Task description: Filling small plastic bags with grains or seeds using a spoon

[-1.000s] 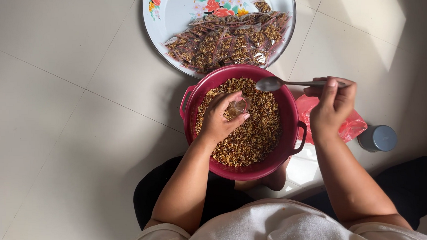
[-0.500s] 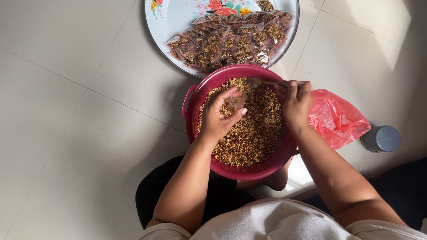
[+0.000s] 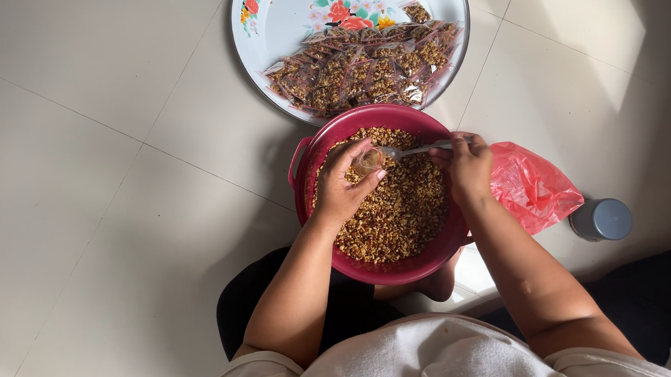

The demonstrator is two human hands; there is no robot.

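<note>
a small clear bag (image 3: 369,161) is held open over the bowl (image 3: 319,136) while a spoon (image 3: 415,150) is brought to its mouth.

the bag is pinched by the curled fingers of the left hand (image 3: 343,185), just above the nut mix (image 3: 401,213). the spoon handle is gripped by the closed right hand (image 3: 466,167), its tip touching the bag. filled packets (image 3: 362,70) are piled on the floral tray (image 3: 282,16); a red bag (image 3: 532,188) and a grey jar (image 3: 600,218) lie to the right.
</note>
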